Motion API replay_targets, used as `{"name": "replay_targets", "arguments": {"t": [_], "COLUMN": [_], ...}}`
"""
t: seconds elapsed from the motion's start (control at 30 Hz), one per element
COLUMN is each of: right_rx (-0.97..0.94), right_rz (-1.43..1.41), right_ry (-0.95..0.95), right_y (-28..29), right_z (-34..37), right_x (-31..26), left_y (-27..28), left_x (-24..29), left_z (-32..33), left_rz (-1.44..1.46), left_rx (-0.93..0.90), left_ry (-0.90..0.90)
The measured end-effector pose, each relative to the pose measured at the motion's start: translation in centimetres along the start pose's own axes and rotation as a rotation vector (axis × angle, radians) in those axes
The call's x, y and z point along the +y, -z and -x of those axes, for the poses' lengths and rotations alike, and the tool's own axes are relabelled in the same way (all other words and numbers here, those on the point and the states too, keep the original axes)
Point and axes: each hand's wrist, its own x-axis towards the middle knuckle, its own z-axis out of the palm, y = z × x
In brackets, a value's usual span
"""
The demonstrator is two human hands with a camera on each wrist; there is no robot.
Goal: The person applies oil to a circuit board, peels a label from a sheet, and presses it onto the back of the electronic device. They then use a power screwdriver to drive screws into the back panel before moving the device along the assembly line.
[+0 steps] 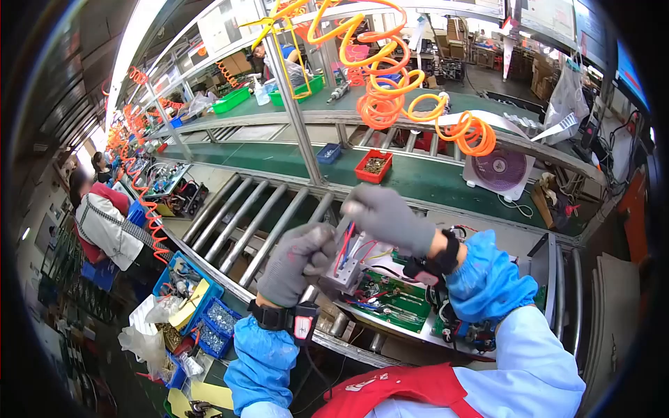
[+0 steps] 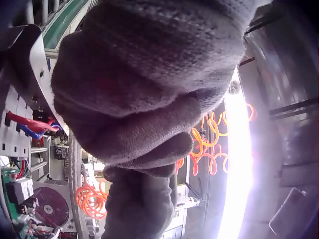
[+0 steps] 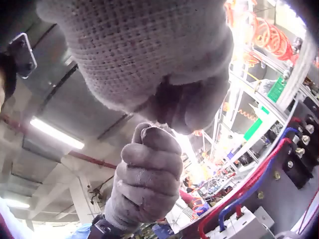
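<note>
Two grey-gloved hands are raised over an electronics chassis on the roller line. The left hand is curled like a fist beside a grey metal block with red and blue wires. Higher up, the right hand has its fingers bent inward. In the right wrist view the left hand is just below the right hand, fingertips close together; whether they touch is unclear. No object shows in either hand; anything small inside the fingers is hidden. Green circuit boards lie in the chassis.
Metal rollers run left of the chassis. Blue bins of small parts stand at lower left. A red tray and a blue tray sit on the green belt. Orange coiled hoses hang above. A person stands at left.
</note>
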Motion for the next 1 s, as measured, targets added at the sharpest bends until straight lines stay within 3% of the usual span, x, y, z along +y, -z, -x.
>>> {"name": "replay_targets", "arguments": {"t": [0.07, 0.17, 0.2, 0.3, 0.5, 0.6, 0.8, 1.0], "right_rx": [0.04, -0.05, -0.112, -0.07, -0.065, -0.03, -0.099, -0.025], "right_rz": [-0.083, -0.352, -0.262, -0.345, -0.128, -0.256, 0.044, 0.117], "right_ry": [-0.473, -0.765, -0.813, -0.765, -0.675, -0.734, -0.678, -0.6], "right_y": [-0.1, -0.1, -0.1, -1.6, -4.2, -4.1, -3.6, -6.4], "right_z": [-0.9, -0.2, -0.1, 0.4, 0.4, 0.7, 0.7, 0.2], "right_x": [3.3, 7.2, 6.8, 7.1, 10.3, 9.9, 9.7, 11.9], "left_y": [0.6, 4.2, 5.1, 6.5, 5.7, 5.3, 4.8, 4.1], "left_x": [0.6, -1.8, -2.6, -5.1, -6.6, -6.6, -6.4, -6.3], "left_z": [-0.5, -2.1, -2.4, -2.9, -3.1, -3.0, -2.7, -2.5], "left_rz": [0.044, 0.177, 0.188, 0.224, 0.099, 0.081, 0.031, 0.042], "left_rx": [0.152, 0.273, 0.292, 0.289, 0.328, 0.366, 0.413, 0.446], "left_ry": [-0.071, -0.139, -0.115, -0.1, -0.055, -0.084, -0.071, -0.142]}}
